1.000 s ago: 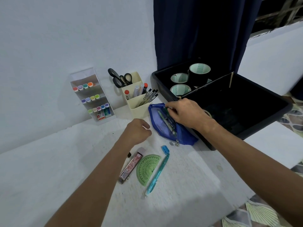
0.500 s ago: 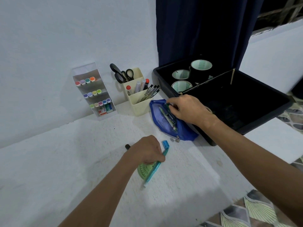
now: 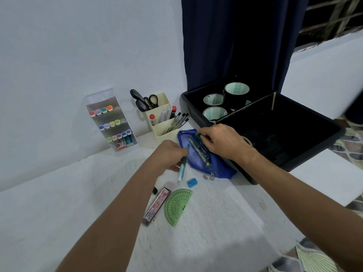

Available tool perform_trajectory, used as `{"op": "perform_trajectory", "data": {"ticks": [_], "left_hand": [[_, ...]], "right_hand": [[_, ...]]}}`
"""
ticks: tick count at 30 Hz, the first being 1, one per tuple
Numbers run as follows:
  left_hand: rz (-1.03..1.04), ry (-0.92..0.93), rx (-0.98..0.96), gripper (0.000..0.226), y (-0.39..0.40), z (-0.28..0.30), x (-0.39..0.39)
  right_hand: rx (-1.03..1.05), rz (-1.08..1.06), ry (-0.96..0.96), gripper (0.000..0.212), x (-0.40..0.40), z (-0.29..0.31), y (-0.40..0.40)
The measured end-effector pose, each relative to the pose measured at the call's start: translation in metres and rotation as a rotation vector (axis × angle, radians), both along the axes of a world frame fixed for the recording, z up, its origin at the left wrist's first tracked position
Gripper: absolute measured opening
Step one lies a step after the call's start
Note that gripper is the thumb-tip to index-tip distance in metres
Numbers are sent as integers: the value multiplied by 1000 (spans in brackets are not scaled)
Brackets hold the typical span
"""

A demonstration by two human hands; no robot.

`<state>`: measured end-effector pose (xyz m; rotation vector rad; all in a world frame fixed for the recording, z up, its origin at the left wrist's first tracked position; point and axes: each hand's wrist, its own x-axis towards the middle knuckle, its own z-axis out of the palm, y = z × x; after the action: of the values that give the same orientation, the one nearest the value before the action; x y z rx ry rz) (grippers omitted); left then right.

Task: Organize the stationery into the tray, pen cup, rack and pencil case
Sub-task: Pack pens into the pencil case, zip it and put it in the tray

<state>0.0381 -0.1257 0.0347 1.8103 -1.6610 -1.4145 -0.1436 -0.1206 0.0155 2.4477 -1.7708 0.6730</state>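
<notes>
A blue pencil case (image 3: 220, 167) lies unzipped on the white table, with several pens inside. My right hand (image 3: 222, 142) grips its far edge and holds the mouth apart. My left hand (image 3: 169, 156) is shut on a teal pen (image 3: 182, 168), whose upper end reaches the case's opening. On the table in front lie a blue sharpener (image 3: 191, 182), a green protractor (image 3: 176, 205) and a dark box of pencil leads (image 3: 156, 207). A cream pen cup (image 3: 167, 128) holds scissors, markers and pens. A clear rack (image 3: 112, 122) holds coloured highlighters. The black tray (image 3: 306, 156) holds tape rolls.
A white wall runs close behind the rack and cup. A dark blue curtain (image 3: 235, 40) hangs behind the tray. The table's right edge drops to a patterned floor (image 3: 314, 258). A small black object (image 3: 155, 190) lies beside my left forearm.
My left hand went down to the teal pen, closed on it and carried it up to the case's mouth. My right hand stayed on the case.
</notes>
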Motion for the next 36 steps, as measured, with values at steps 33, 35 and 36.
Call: {"op": "perform_trajectory", "data": {"ticks": [33, 35, 36], "left_hand": [[-240, -615, -205, 27, 53, -25, 89], [-262, -646, -193, 30, 63, -30, 89], [-269, -649, -190, 32, 66, -32, 89]], "right_hand": [[-5, 109, 188, 34, 3, 1, 4], [-2, 107, 194, 33, 2, 0, 3], [-6, 107, 196, 32, 2, -1, 3]]}}
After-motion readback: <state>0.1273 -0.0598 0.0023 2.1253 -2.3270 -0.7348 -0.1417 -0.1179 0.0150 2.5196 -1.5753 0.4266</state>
